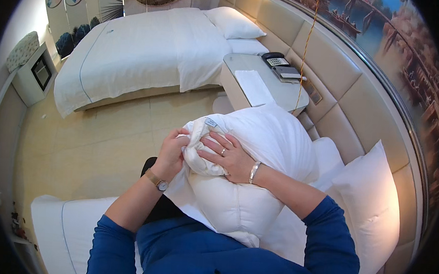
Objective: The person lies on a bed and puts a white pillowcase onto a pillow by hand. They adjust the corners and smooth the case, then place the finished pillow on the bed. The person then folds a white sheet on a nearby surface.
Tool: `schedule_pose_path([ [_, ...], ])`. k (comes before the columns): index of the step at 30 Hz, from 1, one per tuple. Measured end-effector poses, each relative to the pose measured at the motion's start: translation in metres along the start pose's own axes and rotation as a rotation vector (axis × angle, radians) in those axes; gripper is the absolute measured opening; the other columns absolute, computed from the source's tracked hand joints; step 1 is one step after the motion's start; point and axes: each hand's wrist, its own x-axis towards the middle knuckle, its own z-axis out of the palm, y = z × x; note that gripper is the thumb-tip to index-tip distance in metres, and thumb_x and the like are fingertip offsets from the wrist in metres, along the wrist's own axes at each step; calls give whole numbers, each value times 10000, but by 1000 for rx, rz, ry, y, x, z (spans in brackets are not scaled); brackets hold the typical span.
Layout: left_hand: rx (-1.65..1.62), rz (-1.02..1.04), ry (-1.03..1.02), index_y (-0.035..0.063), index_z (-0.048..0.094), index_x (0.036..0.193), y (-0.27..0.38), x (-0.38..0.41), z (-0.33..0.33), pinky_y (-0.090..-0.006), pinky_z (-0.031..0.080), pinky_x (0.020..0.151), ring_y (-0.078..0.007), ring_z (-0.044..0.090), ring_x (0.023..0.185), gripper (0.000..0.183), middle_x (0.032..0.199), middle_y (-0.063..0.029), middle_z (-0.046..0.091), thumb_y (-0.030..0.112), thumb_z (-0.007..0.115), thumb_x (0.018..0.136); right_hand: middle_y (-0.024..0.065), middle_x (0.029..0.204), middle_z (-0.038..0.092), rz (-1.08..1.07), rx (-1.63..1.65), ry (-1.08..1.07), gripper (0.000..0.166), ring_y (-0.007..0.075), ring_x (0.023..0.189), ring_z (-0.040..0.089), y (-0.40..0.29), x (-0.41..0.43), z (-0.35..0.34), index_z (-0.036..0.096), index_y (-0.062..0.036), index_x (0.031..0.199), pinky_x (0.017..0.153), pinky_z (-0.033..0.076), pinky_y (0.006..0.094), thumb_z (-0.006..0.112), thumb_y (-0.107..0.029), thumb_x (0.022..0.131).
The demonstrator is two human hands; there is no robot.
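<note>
A bulky white pillow [238, 206] lies against my front, with its upper end inside a white pillowcase [276, 136]. My left hand [171, 151], with a watch on the wrist, pinches the edge of the white cloth at the pillow's left side. Spread flat, my right hand [229, 156] presses on the bunched, folded end of the pillow; it wears a ring and a bracelet. A small tag [211, 122] shows on the cloth just above my fingers. How far the pillow reaches into the case is hidden.
Another white pillow [369, 210] leans on the padded headboard [356, 126] at the right. Ahead stands a nightstand [237, 62] with a telephone [275, 60] and a folded white cloth [253, 87]. Beyond is a made bed [141, 53]. An orange cord [306, 48] hangs near the headboard.
</note>
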Motion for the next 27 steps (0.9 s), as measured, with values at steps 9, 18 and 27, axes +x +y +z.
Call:
schedule_pose_path([
  [9, 1014, 579, -239, 38, 616, 897, -17, -46, 49, -270, 459, 639, -141, 570, 703, 187, 762, -64, 602, 33, 653, 713, 147, 1417, 461, 178, -64, -250, 604, 342, 1367, 355, 9, -1, 31, 586, -85, 1240, 1070, 288, 483, 740, -180, 663],
  [18, 834, 456, -65, 53, 601, 844, -16, -45, 25, -389, 465, 561, -304, 587, 598, 140, 685, -146, 592, 20, 591, 708, 228, 1334, 495, -117, 49, -45, 480, 384, 1365, 339, 10, 12, 46, 620, -24, 1153, 1180, 200, 481, 692, -243, 731],
  [27, 1024, 654, -157, 45, 606, 892, -31, -71, 57, -343, 417, 523, -218, 523, 556, 198, 665, -114, 539, -28, 568, 712, 146, 1272, 564, 379, 1233, -179, 303, 299, 1206, 517, 19, 14, 97, 585, -87, 1123, 1038, 421, 395, 609, -145, 826],
])
